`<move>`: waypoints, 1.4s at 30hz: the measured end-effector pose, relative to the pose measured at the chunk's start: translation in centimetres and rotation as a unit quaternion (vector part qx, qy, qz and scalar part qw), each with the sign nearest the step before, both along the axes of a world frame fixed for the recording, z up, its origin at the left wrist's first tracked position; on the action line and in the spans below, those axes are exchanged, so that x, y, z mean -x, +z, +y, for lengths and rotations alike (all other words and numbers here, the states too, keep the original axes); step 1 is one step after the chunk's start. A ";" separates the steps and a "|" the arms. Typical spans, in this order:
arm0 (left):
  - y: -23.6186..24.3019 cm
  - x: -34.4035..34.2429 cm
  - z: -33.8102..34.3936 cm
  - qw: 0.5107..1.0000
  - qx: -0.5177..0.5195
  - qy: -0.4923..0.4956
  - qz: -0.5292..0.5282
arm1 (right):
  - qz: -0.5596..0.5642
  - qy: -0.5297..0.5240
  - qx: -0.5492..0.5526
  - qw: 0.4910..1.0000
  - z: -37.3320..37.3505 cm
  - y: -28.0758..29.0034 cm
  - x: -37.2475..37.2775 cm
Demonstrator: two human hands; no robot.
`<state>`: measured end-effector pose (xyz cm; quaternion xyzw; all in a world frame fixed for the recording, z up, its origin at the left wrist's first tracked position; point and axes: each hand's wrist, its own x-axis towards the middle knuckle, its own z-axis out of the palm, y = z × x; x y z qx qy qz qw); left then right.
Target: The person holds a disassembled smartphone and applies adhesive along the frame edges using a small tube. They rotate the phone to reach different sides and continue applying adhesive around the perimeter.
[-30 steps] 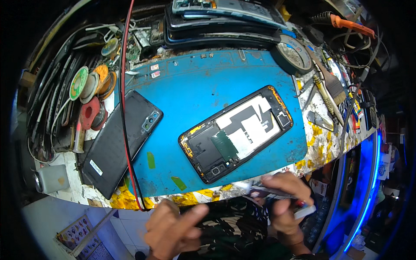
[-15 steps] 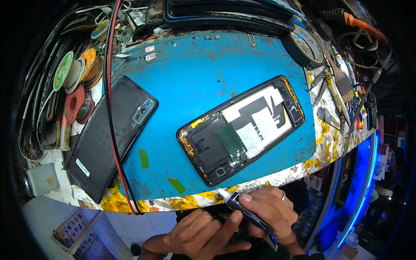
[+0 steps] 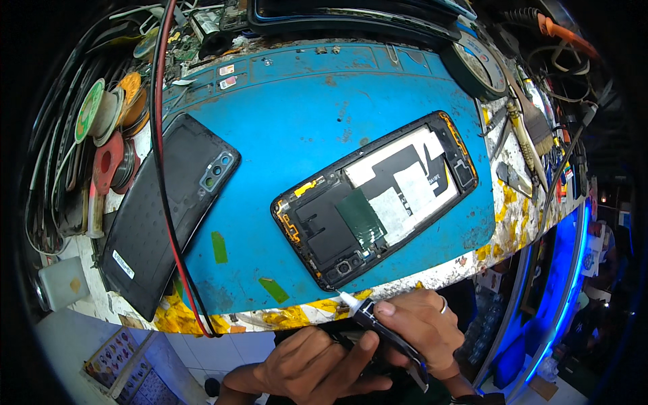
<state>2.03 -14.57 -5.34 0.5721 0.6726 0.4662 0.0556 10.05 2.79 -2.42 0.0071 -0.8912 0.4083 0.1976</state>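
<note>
In my right hand [image 3: 422, 327] is a dark glue tube [image 3: 385, 329] with a white nozzle [image 3: 348, 299], its fingers closed round the body. The nozzle points up and left, close to the lower corner of an opened phone [image 3: 324, 233]; contact cannot be made out. Beside the tube, my left hand [image 3: 314, 368] has its index finger and thumb reaching toward it. Its other fingers curl inward, and what they hold, if anything, is hidden. The phone lies on a blue mat [image 3: 283, 135], its insides showing. A dark phone back cover [image 3: 169, 209] rests at the left.
Red and black cables [image 3: 162, 155] cross the back cover. Solder spools [image 3: 101, 115] stand left; a tape roll [image 3: 476, 71], a brush [image 3: 540, 135] and tweezers lie right. Green film pieces [image 3: 219, 247] sit on the mat near the bench's worn front edge [image 3: 317, 314].
The bench and its things have shifted slightly in the view. Both hands and the glue tube keep nearly the same pose, with the nozzle still by the phone's lower corner.
</note>
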 end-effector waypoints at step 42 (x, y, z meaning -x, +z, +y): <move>1.5 3.2 -1.7 0.976 0.013 0.177 0.125 | 0.005 -0.046 -0.014 0.999 0.0 0.2 0.2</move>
